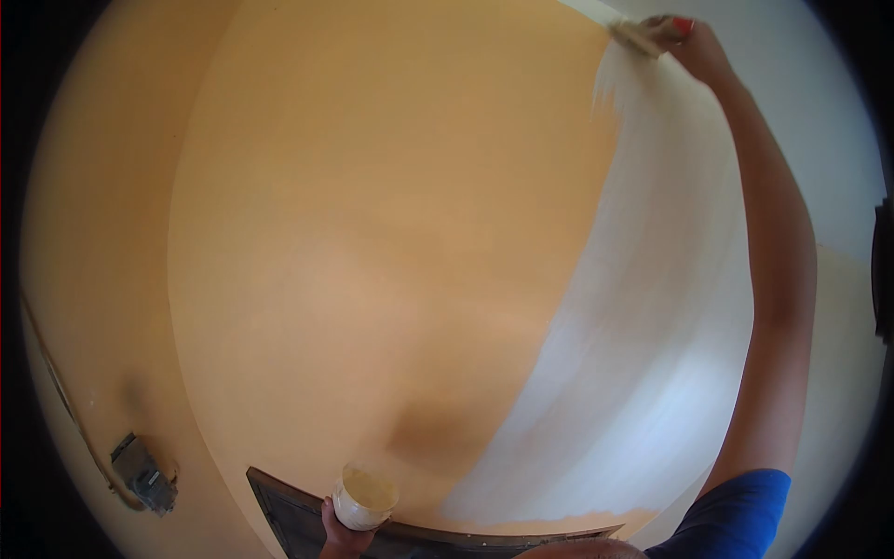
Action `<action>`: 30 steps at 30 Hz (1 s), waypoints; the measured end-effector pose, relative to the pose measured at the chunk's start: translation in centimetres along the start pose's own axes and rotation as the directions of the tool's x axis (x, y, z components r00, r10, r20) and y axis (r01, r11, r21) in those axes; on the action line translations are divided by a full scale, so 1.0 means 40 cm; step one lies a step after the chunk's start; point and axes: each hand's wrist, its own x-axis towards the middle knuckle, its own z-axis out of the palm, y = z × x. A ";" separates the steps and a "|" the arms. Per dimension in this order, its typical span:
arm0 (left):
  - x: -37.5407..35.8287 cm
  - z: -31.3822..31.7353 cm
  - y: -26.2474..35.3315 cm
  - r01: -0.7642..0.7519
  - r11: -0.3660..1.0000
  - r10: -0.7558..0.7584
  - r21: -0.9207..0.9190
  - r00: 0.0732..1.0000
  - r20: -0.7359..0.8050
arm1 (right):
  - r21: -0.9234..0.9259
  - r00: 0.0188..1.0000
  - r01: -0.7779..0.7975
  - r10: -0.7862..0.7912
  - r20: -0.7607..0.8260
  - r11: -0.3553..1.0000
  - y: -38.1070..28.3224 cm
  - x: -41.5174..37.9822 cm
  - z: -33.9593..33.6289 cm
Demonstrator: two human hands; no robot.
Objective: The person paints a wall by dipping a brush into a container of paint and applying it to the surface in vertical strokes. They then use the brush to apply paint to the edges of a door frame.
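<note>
High at the upper right, my right hand (687,45) is wrapped round a paintbrush (635,39). Its bristles press on the wall close to the top edge, where the white paint (643,279) meets the orange wall (391,205). Something red shows at the brush's handle end. Low in the view, my left hand (345,538) grips a white paint bucket (361,503) from below and the side. The bucket is tilted so that its pale inside shows. Part of the left hand is hidden behind it.
A dark frame (289,498) runs along the bottom of the painted wall. On the left wall a dark electrical box (144,475) hangs with a conduit (65,401) leading to it. A dark object (883,270) sits at the right edge.
</note>
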 end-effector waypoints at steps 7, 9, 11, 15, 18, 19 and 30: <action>0.007 -0.058 0.032 -0.011 1.000 0.011 -0.012 1.000 -0.009 | 0.163 0.838 0.374 -0.408 0.361 0.913 -0.214 -0.430 0.107; 0.003 -0.038 0.051 -0.022 1.000 0.022 0.008 1.000 0.004 | 0.225 0.826 0.339 -0.404 0.392 0.913 -0.252 -0.460 0.089; 0.015 -0.025 0.049 -0.031 0.999 0.031 0.020 0.999 0.015 | 0.401 0.829 0.140 -0.328 0.452 0.906 -0.234 -0.444 0.087; 0.020 0.000 0.047 -0.060 0.998 0.060 0.007 0.998 0.036 | 0.335 0.927 0.015 -0.139 0.349 0.942 -0.073 -0.290 0.096; 0.013 0.010 0.034 -0.070 0.997 0.070 -0.018 0.997 0.013 | 0.109 0.979 0.121 -0.137 0.149 0.987 0.031 -0.120 0.038; 0.014 0.006 0.030 -0.071 0.997 0.071 -0.038 0.997 0.014 | 0.076 0.987 0.147 -0.151 0.048 0.986 0.043 -0.084 0.023; -0.014 -0.012 0.037 -0.031 0.998 0.029 -0.059 0.999 -0.037 | 0.204 0.785 0.498 -0.538 0.307 0.843 -0.209 -0.491 0.088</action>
